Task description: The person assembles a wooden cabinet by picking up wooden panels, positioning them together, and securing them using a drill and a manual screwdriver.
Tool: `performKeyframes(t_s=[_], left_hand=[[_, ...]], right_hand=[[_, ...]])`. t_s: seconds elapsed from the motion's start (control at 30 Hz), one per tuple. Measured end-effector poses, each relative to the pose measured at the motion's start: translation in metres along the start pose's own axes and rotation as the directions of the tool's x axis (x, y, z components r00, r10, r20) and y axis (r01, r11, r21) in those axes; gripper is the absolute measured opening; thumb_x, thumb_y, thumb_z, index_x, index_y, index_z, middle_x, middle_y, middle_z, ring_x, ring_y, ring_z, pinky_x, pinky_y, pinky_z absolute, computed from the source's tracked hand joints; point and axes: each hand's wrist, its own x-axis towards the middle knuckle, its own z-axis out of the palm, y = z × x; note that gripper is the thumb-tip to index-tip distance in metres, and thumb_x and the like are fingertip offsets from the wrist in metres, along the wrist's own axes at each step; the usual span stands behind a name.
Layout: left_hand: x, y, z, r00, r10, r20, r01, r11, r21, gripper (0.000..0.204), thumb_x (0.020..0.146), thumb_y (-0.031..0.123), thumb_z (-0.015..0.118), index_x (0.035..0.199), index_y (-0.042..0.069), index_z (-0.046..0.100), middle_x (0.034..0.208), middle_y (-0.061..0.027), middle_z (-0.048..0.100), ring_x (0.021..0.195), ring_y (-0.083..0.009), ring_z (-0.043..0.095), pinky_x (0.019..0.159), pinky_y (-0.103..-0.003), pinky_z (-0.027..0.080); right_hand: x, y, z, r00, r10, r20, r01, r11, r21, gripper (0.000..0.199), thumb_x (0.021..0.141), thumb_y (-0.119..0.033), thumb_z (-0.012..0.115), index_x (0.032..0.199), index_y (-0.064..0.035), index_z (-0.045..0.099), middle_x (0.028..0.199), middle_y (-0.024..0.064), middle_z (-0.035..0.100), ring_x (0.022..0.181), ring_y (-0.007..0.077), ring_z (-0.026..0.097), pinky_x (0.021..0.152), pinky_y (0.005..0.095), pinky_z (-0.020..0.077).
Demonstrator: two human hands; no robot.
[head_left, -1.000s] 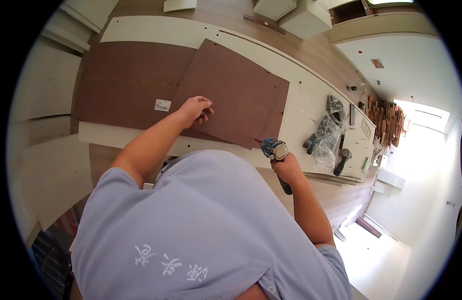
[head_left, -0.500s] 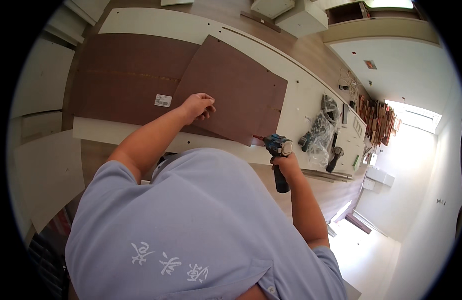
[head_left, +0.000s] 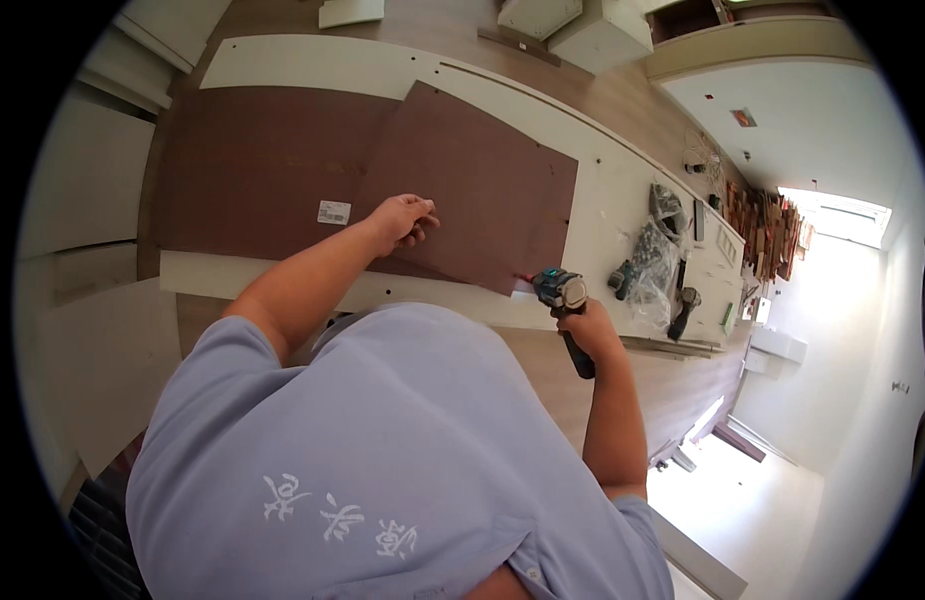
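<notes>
My right hand is closed round the grip of a blue and black cordless drill. Its reddish bit points left, at the near right corner of a dark brown panel; whether the tip touches is too small to tell. Over that panel's near left part hangs my left hand, thumb and fingers curled together. What it may pinch cannot be made out. The panel lies askew over the end of a longer brown panel with a white label. Both rest on a long white board.
On the board's right end lie a clear plastic bag of small parts and a second power tool. Reddish-brown strips are stacked beyond. White boxes stand at the far side, pale panels at the left.
The drill has swung slightly, its grip now slanting more to the right. My left hand stays curled over the panel. The whole view has shifted a little.
</notes>
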Motion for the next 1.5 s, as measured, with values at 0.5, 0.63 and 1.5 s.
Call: performKeyframes(t_s=[0.5, 0.63, 1.5], left_hand=[[-0.055, 0.024, 0.04, 0.899, -0.015, 0.438, 0.168, 0.935, -0.312, 0.048, 0.111, 0.049, 0.044, 0.125, 0.005, 0.057, 0.125, -0.0147, 0.069, 0.063, -0.007, 0.051, 0.048, -0.018, 0.042], [-0.057, 0.028, 0.053, 0.863, -0.012, 0.504, 0.18, 0.941, -0.286, 0.05, 0.11, 0.05, 0.044, 0.126, 0.004, 0.056, 0.125, -0.0149, 0.07, 0.064, -0.0067, 0.051, 0.048, -0.018, 0.042], [-0.057, 0.033, 0.083, 0.869, -0.055, 0.492, 0.206, 0.944, -0.258, 0.063, 0.108, 0.061, 0.037, 0.122, 0.005, 0.061, 0.123, -0.0134, 0.07, 0.059, -0.0083, 0.05, 0.045, -0.019, 0.04]], right_hand=[[-0.056, -0.025, 0.04, 0.94, -0.316, 0.129, 0.088, 0.59, 0.802, 0.066, 0.07, -0.009, 0.066, 0.133, 0.0063, 0.057, 0.112, 0.0244, 0.072, 0.081, 0.0287, 0.072, 0.075, 0.039, 0.0609], [-0.044, -0.019, 0.039, 0.921, -0.345, 0.18, 0.058, 0.579, 0.813, 0.067, 0.071, -0.011, 0.067, 0.135, 0.0059, 0.056, 0.112, 0.024, 0.071, 0.082, 0.029, 0.072, 0.074, 0.0387, 0.0608], [-0.027, 0.007, 0.023, 0.896, -0.385, 0.221, 0.002, 0.501, 0.865, 0.065, 0.072, -0.007, 0.065, 0.135, 0.0032, 0.057, 0.114, 0.024, 0.071, 0.083, 0.0303, 0.072, 0.076, 0.0396, 0.0602]])
